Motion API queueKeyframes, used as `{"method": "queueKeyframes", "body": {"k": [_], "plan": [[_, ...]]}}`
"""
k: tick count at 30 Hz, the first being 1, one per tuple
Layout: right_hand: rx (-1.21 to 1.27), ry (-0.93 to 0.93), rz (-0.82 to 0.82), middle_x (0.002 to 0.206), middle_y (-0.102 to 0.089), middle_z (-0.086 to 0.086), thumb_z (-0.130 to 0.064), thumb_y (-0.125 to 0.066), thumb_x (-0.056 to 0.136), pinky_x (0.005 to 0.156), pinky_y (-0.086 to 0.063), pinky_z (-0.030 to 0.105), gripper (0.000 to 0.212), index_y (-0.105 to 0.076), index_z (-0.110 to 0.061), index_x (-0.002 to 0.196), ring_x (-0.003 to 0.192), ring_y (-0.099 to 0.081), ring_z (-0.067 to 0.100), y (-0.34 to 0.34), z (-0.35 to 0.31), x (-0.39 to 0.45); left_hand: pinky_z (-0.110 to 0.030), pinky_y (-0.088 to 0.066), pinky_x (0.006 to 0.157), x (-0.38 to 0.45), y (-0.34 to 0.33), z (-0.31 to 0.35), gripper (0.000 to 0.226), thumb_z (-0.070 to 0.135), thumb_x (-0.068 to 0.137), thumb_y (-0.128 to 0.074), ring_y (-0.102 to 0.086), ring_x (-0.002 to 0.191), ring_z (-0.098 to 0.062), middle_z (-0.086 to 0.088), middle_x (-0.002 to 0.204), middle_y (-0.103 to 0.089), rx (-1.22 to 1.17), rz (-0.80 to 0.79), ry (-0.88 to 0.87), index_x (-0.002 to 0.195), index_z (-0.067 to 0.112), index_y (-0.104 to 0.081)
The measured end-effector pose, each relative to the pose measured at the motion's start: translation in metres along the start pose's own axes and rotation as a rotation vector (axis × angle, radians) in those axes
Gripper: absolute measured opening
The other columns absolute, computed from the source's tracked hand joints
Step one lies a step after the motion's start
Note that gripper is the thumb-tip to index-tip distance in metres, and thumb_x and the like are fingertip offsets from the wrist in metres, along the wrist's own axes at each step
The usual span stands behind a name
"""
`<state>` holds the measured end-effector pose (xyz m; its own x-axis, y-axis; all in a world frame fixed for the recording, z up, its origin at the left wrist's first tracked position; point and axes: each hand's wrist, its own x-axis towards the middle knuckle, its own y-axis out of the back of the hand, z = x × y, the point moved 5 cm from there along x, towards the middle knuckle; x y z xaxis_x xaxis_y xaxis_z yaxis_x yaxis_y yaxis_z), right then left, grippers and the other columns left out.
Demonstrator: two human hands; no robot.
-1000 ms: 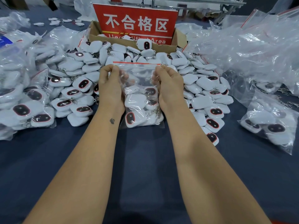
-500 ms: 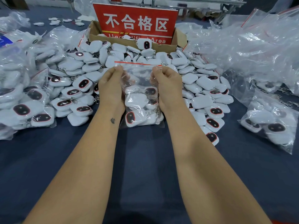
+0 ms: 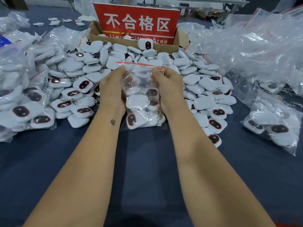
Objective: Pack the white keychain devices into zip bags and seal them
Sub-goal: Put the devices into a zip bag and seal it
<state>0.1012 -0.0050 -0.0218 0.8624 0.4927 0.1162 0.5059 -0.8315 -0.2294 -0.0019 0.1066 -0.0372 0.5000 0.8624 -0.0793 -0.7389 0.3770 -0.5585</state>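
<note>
- Head view, stuff around first: a big loose pile of white keychain devices (image 3: 91, 69) sits just past both hands and spills out to either side of them, right up against the zip bag's far edge.
- Behind that pile there's a cardboard box (image 3: 98, 32) with a red sign (image 3: 137, 23) standing in it, well beyond the fingertips.
- Out past the left hand (image 3: 113, 89) is a heap of already filled bags (image 3: 21, 95); out past the right hand (image 3: 170, 89) is a mound of empty clear bags (image 3: 246, 46), plus one filled bag (image 3: 275, 123) lying on its own further right and nearer the person.
- It all sits on a dark blue counter (image 3: 147, 161).
- The zip bag (image 3: 142, 102) is right between the two hands, bottom resting on the counter. Clear plastic, red strip along the top, several white devices with dark oval faces stacked in the lower half, upper half mostly crinkled plastic.
- Long axis runs away from the person, red strip end pointing at the pile, loaded end toward the wrists.
- Left hand: fingers curled, pinching the bag's upper left edge near the strip.
- Right hand: same deal, curled and pinching the upper right edge near the strip.
- Can't tell if the strip is pressed closed.
</note>
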Motion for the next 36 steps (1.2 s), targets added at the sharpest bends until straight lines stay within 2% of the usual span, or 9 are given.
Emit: {"method": "queueKeyframes", "body": {"k": [4, 8, 12, 19, 23, 25, 28, 32, 36], "plan": [[0.086, -0.036, -0.044, 0.063, -0.063, -0.001, -0.002, -0.066, 0.090, 0.060, -0.051, 0.021, 0.011, -0.069, -0.008, 0.081, 0.056, -0.057, 0.008, -0.002, -0.001, 0.000, -0.027, -0.054, 0.061, 0.001, 0.001, 0.000, 0.014, 0.016, 0.091, -0.067, -0.062, 0.061, -0.014, -0.001, 0.068, -0.066, 0.060, -0.073, -0.019, 0.078, 0.009, -0.067], [0.035, -0.042, -0.049, 0.069, -0.064, 0.002, -0.004, -0.070, 0.088, 0.067, -0.051, 0.025, 0.006, -0.072, -0.009, 0.085, 0.061, -0.059, 0.009, -0.002, 0.000, 0.000, -0.025, -0.054, 0.058, 0.000, 0.002, 0.000, 0.020, 0.012, 0.091, -0.067, -0.064, 0.060, -0.010, 0.001, 0.066, -0.068, 0.044, -0.068, -0.037, 0.071, 0.013, -0.069], [-0.011, -0.015, -0.041, 0.065, -0.065, -0.004, -0.004, -0.069, 0.089, 0.062, -0.050, 0.019, 0.012, -0.071, -0.013, 0.081, 0.056, -0.058, 0.002, -0.002, 0.000, 0.000, -0.024, -0.056, 0.061, 0.000, 0.000, 0.001, 0.027, 0.006, 0.090, -0.067, -0.064, 0.062, -0.007, 0.003, 0.068, -0.071, 0.026, -0.065, -0.043, 0.065, 0.016, -0.071], [0.083, -0.055, -0.081, 0.060, -0.065, -0.005, 0.002, -0.066, 0.085, 0.061, -0.050, 0.019, 0.011, -0.068, -0.007, 0.080, 0.056, -0.060, 0.006, -0.003, 0.000, 0.002, -0.026, -0.056, 0.064, -0.003, -0.005, 0.000, 0.010, 0.010, 0.090, -0.067, -0.065, 0.069, -0.011, 0.000, 0.074, -0.070, -0.011, -0.141, -0.033, 0.081, 0.009, -0.068], [0.080, -0.050, -0.088, 0.061, -0.065, -0.005, 0.003, -0.067, 0.086, 0.059, -0.050, 0.018, 0.010, -0.068, -0.006, 0.081, 0.056, -0.060, 0.005, -0.003, 0.000, 0.000, -0.033, -0.053, 0.072, -0.003, -0.006, -0.001, 0.008, 0.015, 0.086, -0.071, -0.062, 0.072, -0.018, -0.002, 0.074, -0.068, 0.028, -0.184, -0.019, 0.085, 0.008, -0.069], [0.077, -0.052, -0.084, 0.063, -0.066, -0.002, 0.003, -0.067, 0.086, 0.063, -0.052, 0.023, 0.012, -0.068, -0.007, 0.079, 0.058, -0.061, 0.009, -0.004, 0.000, 0.000, -0.038, -0.054, 0.076, -0.003, -0.006, -0.002, 0.006, 0.014, 0.083, -0.073, -0.063, 0.071, -0.020, -0.005, 0.075, -0.069, 0.066, -0.191, -0.003, 0.081, 0.009, -0.071], [0.079, -0.058, -0.107, 0.071, -0.066, 0.006, 0.001, -0.068, 0.087, 0.080, -0.053, 0.039, 0.009, -0.069, -0.007, 0.082, 0.071, -0.062, 0.021, -0.005, 0.001, -0.001, -0.044, -0.053, 0.088, -0.003, -0.005, -0.002, 0.010, 0.011, 0.086, -0.072, -0.063, 0.075, -0.022, -0.008, 0.079, -0.070, 0.089, -0.175, -0.009, 0.076, 0.010, -0.073], [0.077, -0.073, -0.147, 0.097, -0.068, 0.027, -0.001, -0.071, 0.086, 0.099, -0.048, 0.057, 0.007, -0.072, -0.001, 0.092, 0.090, -0.064, 0.036, -0.008, 0.001, -0.003, -0.032, -0.055, 0.077, -0.003, -0.007, 0.001, 0.018, 0.011, 0.086, -0.072, -0.064, 0.070, -0.013, 0.000, 0.073, -0.072, 0.099, -0.165, -0.026, 0.069, 0.016, -0.072], [0.058, -0.048, -0.117, 0.087, -0.070, 0.017, -0.001, -0.073, 0.083, 0.095, -0.051, 0.055, 0.005, -0.072, -0.005, 0.086, 0.086, -0.065, 0.032, -0.007, 0.000, -0.003, -0.032, -0.055, 0.072, -0.004, -0.008, 0.000, 0.009, 0.012, 0.087, -0.070, -0.064, 0.069, -0.015, -0.002, 0.075, -0.070, 0.133, -0.177, -0.028, 0.079, 0.011, -0.069]]}}
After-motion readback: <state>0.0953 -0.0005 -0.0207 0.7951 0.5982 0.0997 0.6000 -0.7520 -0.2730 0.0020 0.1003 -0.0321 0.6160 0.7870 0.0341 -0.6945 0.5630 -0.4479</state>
